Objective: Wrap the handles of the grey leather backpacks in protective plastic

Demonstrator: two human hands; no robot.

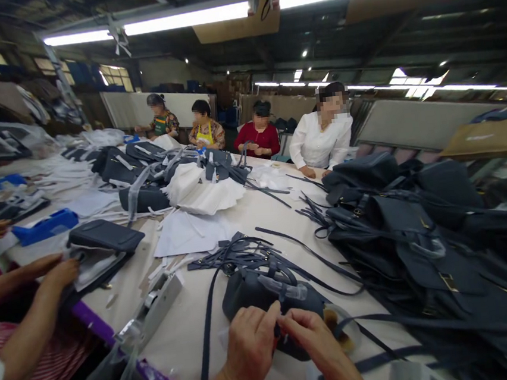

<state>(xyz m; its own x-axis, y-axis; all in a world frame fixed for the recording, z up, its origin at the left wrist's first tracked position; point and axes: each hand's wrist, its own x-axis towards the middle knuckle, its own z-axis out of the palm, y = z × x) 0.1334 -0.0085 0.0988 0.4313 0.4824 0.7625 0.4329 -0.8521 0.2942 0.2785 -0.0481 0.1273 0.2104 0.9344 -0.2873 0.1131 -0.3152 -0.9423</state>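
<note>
At the far left, a co-worker in red-and-white stripes (pixel 40 369) is reaching both hands (pixel 55 272) onto an open dark bag (pixel 108 237), its pale lining showing, while a blue piece (pixel 46 226) is lying just behind it. Nearer the middle, a metal dispenser (pixel 157 307) is standing on the table (pixel 185 346), and behind it a heap of dark bags (pixel 121 167) is lying beside crumpled white paper (pixel 204 189). Farther back, people in patterned sleeves, dark red and white (pixel 322 135) are sitting or standing along the table's far side. In front of them, loose dark straps (pixel 237 251) are lying just behind the dark handbag (pixel 245 292), which is resting on the table directly before the wearer, clear plastic wrapping its handle (pixel 283 287). The left hand (pixel 250 345) is curling over the handbag's near side, thumb and forefinger pressing together at a small dark piece (pixel 277 330). Just beside it, the right hand (pixel 315 336) is pinching at the same piece, which is probably a strap end, though the fingers are mostly hiding it. Right of that, a tape roll (pixel 342 331) is lying near the wrist, and a large pile of dark bags (pixel 418 228) is filling the table's right side.
</note>
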